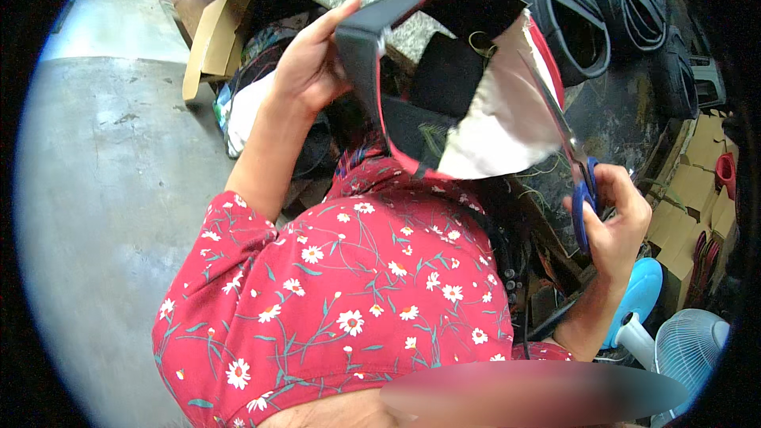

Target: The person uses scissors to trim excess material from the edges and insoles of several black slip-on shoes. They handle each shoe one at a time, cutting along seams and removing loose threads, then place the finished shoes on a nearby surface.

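Observation:
My left hand [311, 63] grips the left side of a black-and-red sewn piece [361, 55], its thumb along the top and the other fingers partly hidden. The piece bends round into an open ring, like an unfinished bag, with red edging. A white sheet of lining [503, 123] lies inside its right part. In my right hand [622, 218] is a pair of scissors [585, 202] with blue handles, fingers in the loops. Their blades point up and away, along the right edge of the lining. Whether the blades touch the cloth I cannot tell.
Several similar black sewn pieces [563, 20] stand at the upper right. Cardboard boxes [214, 47] are at the far left, with more cardboard [686, 198] at the right. A fan [691, 341] stands at the lower right. Grey floor [119, 214] stretches along the left.

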A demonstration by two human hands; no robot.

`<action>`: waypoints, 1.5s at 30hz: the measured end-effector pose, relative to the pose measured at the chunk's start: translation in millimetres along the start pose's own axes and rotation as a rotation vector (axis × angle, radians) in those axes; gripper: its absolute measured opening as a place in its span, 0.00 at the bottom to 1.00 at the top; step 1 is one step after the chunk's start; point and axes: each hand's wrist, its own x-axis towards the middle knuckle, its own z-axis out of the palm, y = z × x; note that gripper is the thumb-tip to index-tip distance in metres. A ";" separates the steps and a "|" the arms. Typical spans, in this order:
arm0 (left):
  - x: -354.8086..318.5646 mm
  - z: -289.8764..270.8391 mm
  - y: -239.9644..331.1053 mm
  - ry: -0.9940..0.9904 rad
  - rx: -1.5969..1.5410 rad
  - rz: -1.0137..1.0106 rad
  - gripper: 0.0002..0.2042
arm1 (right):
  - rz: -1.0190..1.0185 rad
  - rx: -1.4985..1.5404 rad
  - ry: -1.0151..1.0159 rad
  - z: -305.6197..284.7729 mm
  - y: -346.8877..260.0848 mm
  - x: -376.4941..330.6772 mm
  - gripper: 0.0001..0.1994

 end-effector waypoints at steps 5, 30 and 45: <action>-9.4 -4.3 13.7 -0.215 -0.030 0.220 0.18 | -0.028 -0.310 0.024 0.0 0.0 6.7 0.17; -34.2 -33.8 11.3 -0.932 0.991 0.821 0.21 | 0.030 -0.337 0.019 -3.9 8.3 4.5 0.18; 5.8 -24.8 13.9 -0.864 -0.368 -0.077 0.11 | -0.042 -0.359 0.100 -19.8 -13.8 2.7 0.16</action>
